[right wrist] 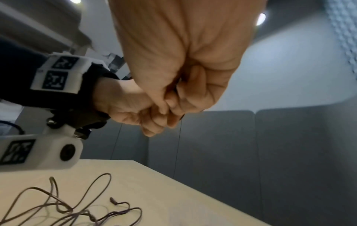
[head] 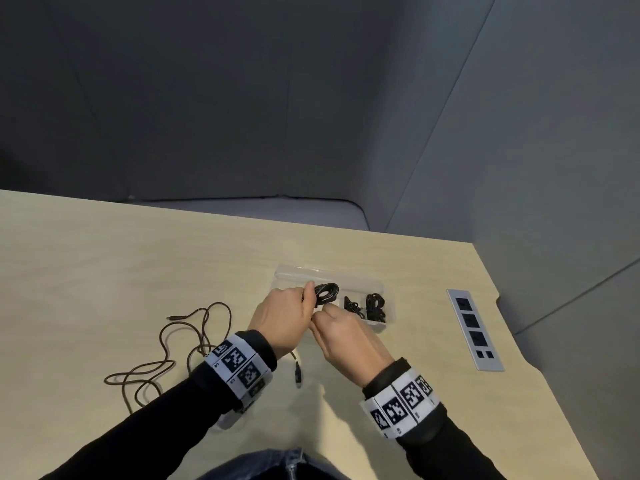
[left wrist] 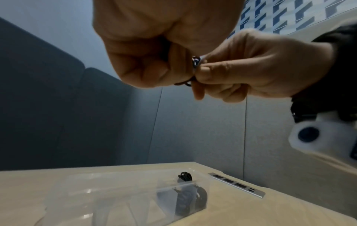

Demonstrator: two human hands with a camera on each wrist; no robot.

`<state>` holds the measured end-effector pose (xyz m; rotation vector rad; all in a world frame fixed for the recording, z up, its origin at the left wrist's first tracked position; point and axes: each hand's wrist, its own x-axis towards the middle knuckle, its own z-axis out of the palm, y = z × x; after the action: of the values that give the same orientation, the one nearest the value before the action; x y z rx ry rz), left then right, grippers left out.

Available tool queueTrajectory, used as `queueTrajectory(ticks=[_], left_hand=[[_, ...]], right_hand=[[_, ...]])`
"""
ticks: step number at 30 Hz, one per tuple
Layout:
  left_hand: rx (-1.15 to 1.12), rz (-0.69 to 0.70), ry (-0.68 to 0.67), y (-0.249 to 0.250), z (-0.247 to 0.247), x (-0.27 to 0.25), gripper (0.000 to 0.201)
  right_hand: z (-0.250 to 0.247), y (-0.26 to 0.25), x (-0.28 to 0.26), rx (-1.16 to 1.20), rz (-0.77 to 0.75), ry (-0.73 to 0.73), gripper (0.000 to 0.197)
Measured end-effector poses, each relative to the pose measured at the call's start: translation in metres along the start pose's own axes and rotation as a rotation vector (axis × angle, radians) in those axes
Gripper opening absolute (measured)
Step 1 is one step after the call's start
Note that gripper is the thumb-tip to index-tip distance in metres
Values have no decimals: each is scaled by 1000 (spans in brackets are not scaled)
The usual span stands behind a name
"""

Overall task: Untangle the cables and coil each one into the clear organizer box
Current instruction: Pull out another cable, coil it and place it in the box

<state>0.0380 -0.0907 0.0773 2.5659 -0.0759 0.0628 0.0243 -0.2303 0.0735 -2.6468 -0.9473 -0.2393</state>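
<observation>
My left hand [head: 304, 297] grips a small coil of black cable [head: 326, 292] just above the clear organizer box [head: 298, 271]. Beside it, my right hand [head: 323, 310] pinches a strand of that same cable [left wrist: 195, 61] against the left fingers. In the left wrist view both hands [left wrist: 154, 61] [left wrist: 241, 68] meet over the box [left wrist: 108, 198]. Two coiled black cables [head: 375, 306] [head: 351, 304] lie in the box's right compartments. A loose brown cable [head: 173, 344] sprawls on the table to the left, also seen as the brown cable [right wrist: 77, 206] in the right wrist view.
A plug end [head: 298, 374] lies on the table under my left wrist. A grey power socket panel [head: 474, 330] is set into the table at the right, near its angled edge. Grey padded walls stand behind the table.
</observation>
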Motion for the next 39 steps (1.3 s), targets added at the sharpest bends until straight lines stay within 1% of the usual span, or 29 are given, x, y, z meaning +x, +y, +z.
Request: queueTrajectory(ticks=[1, 2, 4, 6, 7, 9, 11, 14, 16, 18, 19, 21, 24, 26, 28, 30, 33, 36, 37, 39], left_hand=[[80, -27, -7, -1, -3, 1, 49], [171, -22, -23, -2, -6, 1, 48], [326, 58, -76, -6, -6, 0, 40], [367, 154, -134, -5, -8, -1, 33], [341, 180, -152, -5, -9, 0, 31], [285, 208, -199, -6, -16, 3, 30], [188, 227, -221, -6, -19, 4, 30], [34, 288, -250, -10, -19, 3, 31], [-59, 279, -290, -15, -18, 3, 36], [-93, 224, -334, -19, -18, 4, 40], [-100, 222, -361, -23, -17, 3, 40], [-177, 200, -409, -32, -15, 1, 46], [-275, 165, -376, -50, -12, 0, 51], [-284, 157, -362, -58, -9, 0, 57], [-201, 167, -368, -62, -5, 0, 61], [-64, 166, -387, -64, -1, -3, 65], [98, 194, -379, -65, 4, -5, 65], [160, 222, -390, -69, 6, 1, 63], [155, 220, -413, -71, 8, 3, 63], [97, 192, -480, -75, 11, 3, 66]], right_hand=[[-5, 1, 2, -49, -29, 23, 32], [-11, 2, 4, -72, -50, 45, 29], [-22, 3, 9, -65, -111, 61, 29], [-34, 5, 15, -21, -166, 38, 25], [-40, 8, 19, 20, -187, -1, 21], [-55, 14, 30, 142, -221, -134, 14], [-64, 22, 45, 309, -211, -216, 8], [-68, 27, 61, 556, -116, -216, 11], [-59, 31, 64, 625, -53, -181, 11], [-46, 32, 62, 605, -29, -154, 12], [-38, 31, 59, 588, -26, -160, 12], [-26, 24, 52, 534, -24, -172, 12], [-9, 9, 36, 458, -10, -160, 16], [1, -3, 25, 372, -17, -164, 24], [11, -14, 19, 303, 36, -229, 30], [22, -22, 18, 221, 114, -272, 22], [40, -32, 14, 166, 193, -175, 6], [58, -36, 7, 226, 269, -63, 8], [63, -36, 5, 248, 283, -48, 9], [70, -32, 6, 289, 311, -86, 14]])
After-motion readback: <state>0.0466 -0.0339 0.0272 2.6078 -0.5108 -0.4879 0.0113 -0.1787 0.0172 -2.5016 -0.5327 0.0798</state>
